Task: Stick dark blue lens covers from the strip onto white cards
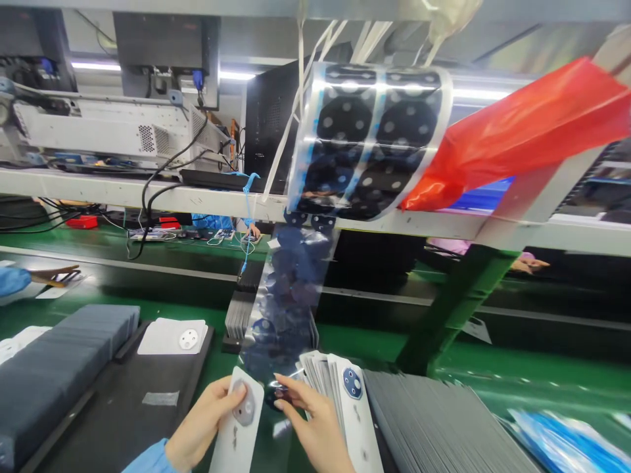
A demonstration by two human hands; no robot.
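Note:
My left hand (202,420) grips a white phone back cover (231,440) upright, its thumb pressed by the grey camera area near the top. Beside it, my right hand (318,424) pinches a small dark film sticker (275,394) between thumb and fingertips. That sticker lies at the lower end of a clear strip (290,282) carrying dark stickers, which hangs from a large roll (369,138) overhead. Just right of my right hand stands a row of white back covers (362,420); the front one bears a dark blue camera sticker (351,382).
Stacked grey panels (438,420) fill the lower right, near blue plastic packets (562,433). At left are a black tray (142,394) with white covers (172,336) and a grey stack (69,368). A red plastic sheet (532,125) hangs by the shelf (374,223). A co-worker's blue sleeve (12,280) shows at far left.

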